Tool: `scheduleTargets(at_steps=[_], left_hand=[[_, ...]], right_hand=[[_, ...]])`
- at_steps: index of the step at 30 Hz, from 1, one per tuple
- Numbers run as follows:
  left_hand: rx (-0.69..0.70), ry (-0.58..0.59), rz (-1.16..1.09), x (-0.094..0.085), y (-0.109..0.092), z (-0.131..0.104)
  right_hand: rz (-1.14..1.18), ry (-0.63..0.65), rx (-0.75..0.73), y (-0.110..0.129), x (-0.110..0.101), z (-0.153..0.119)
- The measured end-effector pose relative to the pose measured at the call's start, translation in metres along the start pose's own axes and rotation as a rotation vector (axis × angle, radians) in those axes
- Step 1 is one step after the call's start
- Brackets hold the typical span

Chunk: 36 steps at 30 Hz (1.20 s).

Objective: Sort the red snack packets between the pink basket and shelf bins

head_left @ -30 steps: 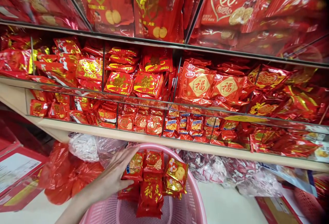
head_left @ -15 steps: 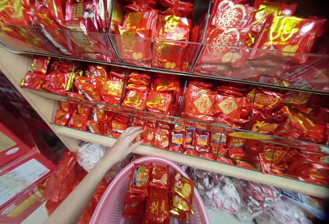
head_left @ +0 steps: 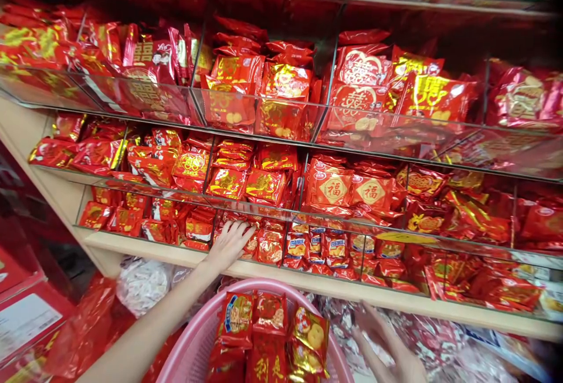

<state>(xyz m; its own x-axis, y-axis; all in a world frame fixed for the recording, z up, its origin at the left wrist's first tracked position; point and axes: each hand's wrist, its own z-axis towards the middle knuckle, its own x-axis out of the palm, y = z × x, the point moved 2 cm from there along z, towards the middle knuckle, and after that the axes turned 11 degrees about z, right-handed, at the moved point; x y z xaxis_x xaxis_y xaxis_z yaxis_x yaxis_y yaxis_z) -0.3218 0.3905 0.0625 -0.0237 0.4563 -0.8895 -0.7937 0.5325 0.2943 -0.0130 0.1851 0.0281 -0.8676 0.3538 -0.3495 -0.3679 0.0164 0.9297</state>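
Observation:
My left hand (head_left: 231, 245) reaches over the lip of the bottom shelf, its curled fingers among small red snack packets (head_left: 270, 245); its fingertips are partly hidden, and whether it grips a packet is unclear. Below it stands a pink plastic basket (head_left: 193, 336) holding several red and gold packets, one with a blue label (head_left: 237, 318). To the right of the basket, low in the view, my right hand (head_left: 389, 348) is blurred, with thumb and fingers apart and nothing between them. White and pink wrapped bags (head_left: 426, 336) lie behind it.
Shelves with clear front panels carry rows of red packets (head_left: 334, 189). A pale wooden shelf edge (head_left: 352, 289) runs above the basket. Red boxes (head_left: 21, 295), a red plastic bag (head_left: 88, 318) and a clear bag of white items (head_left: 143, 283) are at the lower left.
My right hand has come into view at the lower right. My left hand has moved slightly right along the shelf, its fingers now more curled. The view has tilted up, showing a higher shelf.

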Motion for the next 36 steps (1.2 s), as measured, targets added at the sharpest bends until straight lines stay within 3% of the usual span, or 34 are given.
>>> scheduleTargets(at_steps=[6, 9, 12, 20, 25, 28, 32, 36], left_hand=[[0.003, 0.004, 0.046, -0.002, -0.005, 0.001], [0.003, -0.003, 0.063, -0.002, -0.005, 0.0], [0.004, -0.006, 0.076, -0.003, -0.005, 0.0], [-0.003, -0.002, 0.071, -0.004, -0.005, 0.002], [-0.02, 0.001, 0.047, 0.001, -0.005, 0.0], [-0.013, -0.013, 0.029, -0.002, -0.002, -0.008], [0.027, -0.131, -0.071, -0.019, 0.002, -0.026], [0.079, -0.281, -0.133, -0.051, 0.006, -0.042]], right_hand=[[-0.519, 0.297, -0.804, 0.087, 0.103, 0.071], [-0.594, 0.333, -0.901, 0.098, 0.143, 0.092], [-0.643, 0.337, -0.953, 0.09, 0.161, 0.105], [-0.709, 0.285, -0.964, 0.062, 0.166, 0.112], [-0.706, 0.281, -0.961, 0.062, 0.163, 0.11], [-0.699, 0.281, -0.95, 0.066, 0.15, 0.1], [-0.631, 0.261, -0.904, 0.061, 0.124, 0.076], [-0.567, 0.149, -0.938, 0.039, 0.103, 0.054]])
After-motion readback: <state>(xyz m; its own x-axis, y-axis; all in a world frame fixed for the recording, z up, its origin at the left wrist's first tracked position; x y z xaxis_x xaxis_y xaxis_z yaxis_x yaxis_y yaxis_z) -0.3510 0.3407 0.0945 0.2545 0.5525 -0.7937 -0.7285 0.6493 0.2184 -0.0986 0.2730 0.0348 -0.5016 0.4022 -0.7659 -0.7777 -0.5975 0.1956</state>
